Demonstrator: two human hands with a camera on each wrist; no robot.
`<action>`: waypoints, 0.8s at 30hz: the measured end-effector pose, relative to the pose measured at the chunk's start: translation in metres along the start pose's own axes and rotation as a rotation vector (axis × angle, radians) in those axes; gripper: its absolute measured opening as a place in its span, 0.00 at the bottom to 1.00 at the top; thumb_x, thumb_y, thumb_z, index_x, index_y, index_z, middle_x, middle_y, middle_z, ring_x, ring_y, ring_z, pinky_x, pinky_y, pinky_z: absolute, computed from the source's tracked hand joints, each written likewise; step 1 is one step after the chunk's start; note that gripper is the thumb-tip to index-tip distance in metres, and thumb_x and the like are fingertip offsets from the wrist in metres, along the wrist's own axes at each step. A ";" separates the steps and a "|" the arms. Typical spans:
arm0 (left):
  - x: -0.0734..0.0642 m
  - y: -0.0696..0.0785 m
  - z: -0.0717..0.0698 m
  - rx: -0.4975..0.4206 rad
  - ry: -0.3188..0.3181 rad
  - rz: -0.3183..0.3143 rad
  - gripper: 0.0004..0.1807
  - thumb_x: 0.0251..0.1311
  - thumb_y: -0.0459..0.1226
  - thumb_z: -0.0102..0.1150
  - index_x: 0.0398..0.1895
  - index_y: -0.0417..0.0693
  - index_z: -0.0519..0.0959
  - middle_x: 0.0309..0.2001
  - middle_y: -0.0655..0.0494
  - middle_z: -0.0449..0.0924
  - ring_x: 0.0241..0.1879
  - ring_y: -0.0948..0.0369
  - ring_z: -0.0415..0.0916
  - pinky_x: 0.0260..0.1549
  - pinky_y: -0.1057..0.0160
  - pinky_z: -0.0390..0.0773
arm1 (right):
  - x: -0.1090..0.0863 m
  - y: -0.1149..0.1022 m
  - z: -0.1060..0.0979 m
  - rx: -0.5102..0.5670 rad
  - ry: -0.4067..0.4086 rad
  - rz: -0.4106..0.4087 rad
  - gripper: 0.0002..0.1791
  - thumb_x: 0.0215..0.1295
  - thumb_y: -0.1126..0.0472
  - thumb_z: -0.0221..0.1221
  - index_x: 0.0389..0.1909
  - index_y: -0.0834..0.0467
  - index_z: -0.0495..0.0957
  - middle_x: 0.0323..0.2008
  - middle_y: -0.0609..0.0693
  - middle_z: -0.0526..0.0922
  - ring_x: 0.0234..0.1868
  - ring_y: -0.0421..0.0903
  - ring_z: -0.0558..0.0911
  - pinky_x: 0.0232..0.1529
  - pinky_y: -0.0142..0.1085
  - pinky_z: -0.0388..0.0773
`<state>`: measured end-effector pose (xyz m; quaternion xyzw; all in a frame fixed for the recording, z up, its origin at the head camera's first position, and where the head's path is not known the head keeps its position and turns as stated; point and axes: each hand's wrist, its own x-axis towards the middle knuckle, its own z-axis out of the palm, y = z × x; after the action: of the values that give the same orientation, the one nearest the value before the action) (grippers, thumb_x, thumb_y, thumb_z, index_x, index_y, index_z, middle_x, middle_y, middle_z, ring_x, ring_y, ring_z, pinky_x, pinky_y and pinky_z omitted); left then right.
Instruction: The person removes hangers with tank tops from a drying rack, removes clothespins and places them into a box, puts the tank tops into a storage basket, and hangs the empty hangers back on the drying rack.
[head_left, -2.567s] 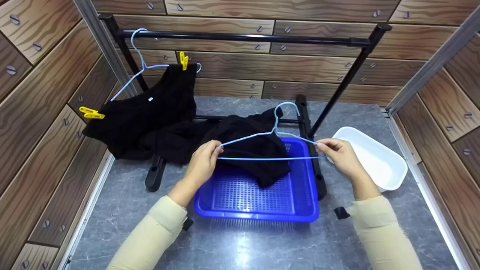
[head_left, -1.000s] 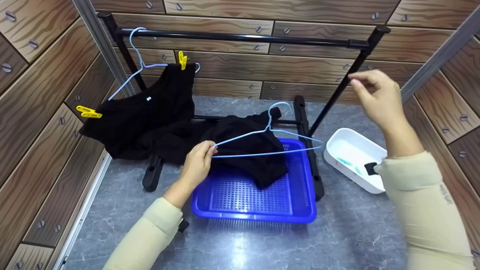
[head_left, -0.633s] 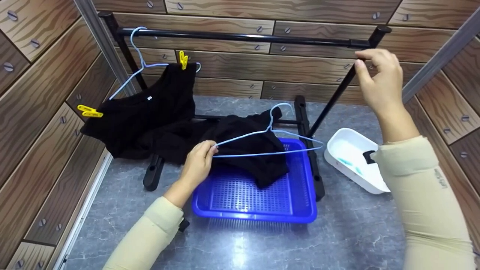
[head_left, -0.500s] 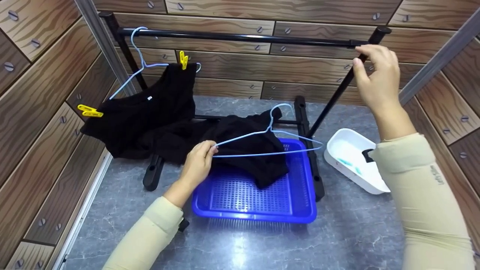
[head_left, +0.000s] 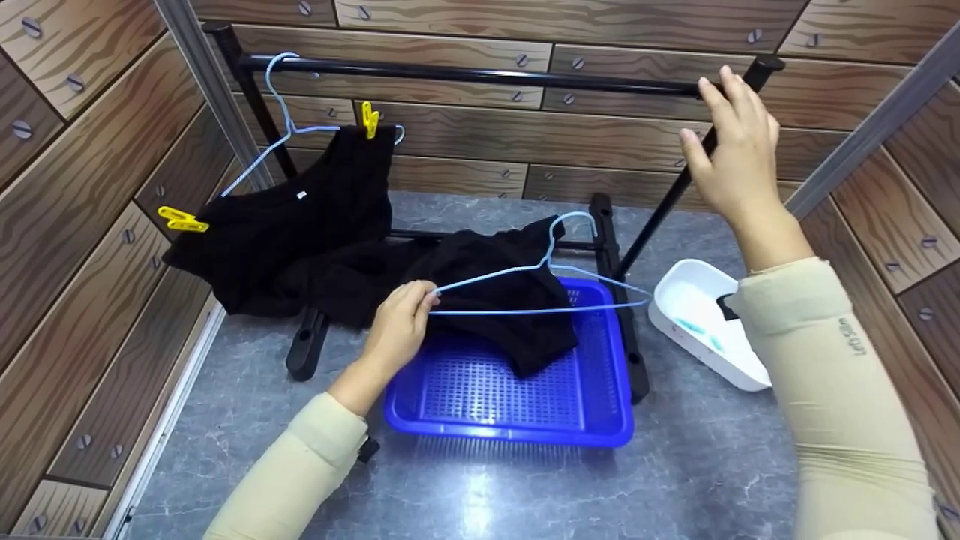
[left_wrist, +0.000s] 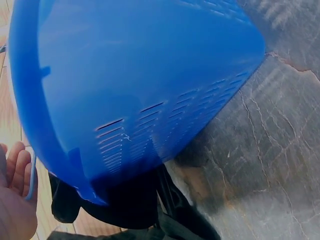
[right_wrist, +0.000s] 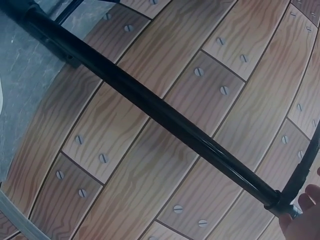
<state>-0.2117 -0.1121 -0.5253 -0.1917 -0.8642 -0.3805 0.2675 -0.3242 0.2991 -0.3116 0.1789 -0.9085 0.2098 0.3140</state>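
My left hand [head_left: 397, 322] pinches the left corner of a light blue hanger [head_left: 517, 310], its hook pointing up and away. Under the hanger a black garment [head_left: 480, 277] drapes partly over a blue plastic basket [head_left: 510, 432]. My right hand [head_left: 739, 154] is raised with spread fingers near the top right joint of a black clothes rack [head_left: 480, 73]. In the right wrist view that hand [right_wrist: 302, 215] is beside the joint; whether it touches cannot be made out. The left wrist view shows the basket's side [left_wrist: 150, 75] and part of my left hand [left_wrist: 17, 195] at the hanger.
A black top [head_left: 292, 225] hangs from another blue hanger [head_left: 277, 97] at the rack's left, with yellow clothespins [head_left: 369, 120] on its shoulders. A white tub [head_left: 697, 300] with light blue items stands right, partly behind my sleeve. Wood-patterned walls surround the grey floor.
My right hand has let go of the hanger's right end, risen to the rack's upper right corner and spread its fingers. My left hand keeps its hold, and the hanger has shifted slightly.
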 end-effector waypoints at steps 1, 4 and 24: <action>0.000 0.000 0.000 0.003 0.002 0.003 0.08 0.74 0.37 0.51 0.38 0.44 0.80 0.32 0.56 0.81 0.37 0.56 0.78 0.40 0.56 0.76 | 0.000 0.000 0.001 -0.006 -0.010 0.006 0.31 0.72 0.55 0.56 0.74 0.55 0.64 0.77 0.53 0.57 0.77 0.51 0.54 0.73 0.52 0.47; 0.001 0.001 -0.002 0.008 0.012 0.014 0.08 0.74 0.37 0.51 0.38 0.44 0.80 0.32 0.57 0.81 0.36 0.56 0.78 0.40 0.55 0.76 | 0.001 0.001 0.002 -0.021 -0.031 0.025 0.32 0.72 0.55 0.56 0.75 0.56 0.62 0.77 0.53 0.56 0.78 0.51 0.52 0.73 0.51 0.43; 0.032 0.028 -0.013 0.046 0.068 -0.008 0.09 0.74 0.36 0.50 0.40 0.43 0.79 0.32 0.55 0.81 0.36 0.56 0.79 0.40 0.55 0.77 | 0.001 0.002 0.008 -0.005 -0.004 0.021 0.33 0.70 0.58 0.57 0.74 0.59 0.62 0.74 0.57 0.60 0.77 0.53 0.53 0.72 0.54 0.49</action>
<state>-0.2175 -0.1003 -0.4833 -0.1691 -0.8637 -0.3681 0.2998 -0.3302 0.2971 -0.3167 0.1693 -0.9114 0.2106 0.3105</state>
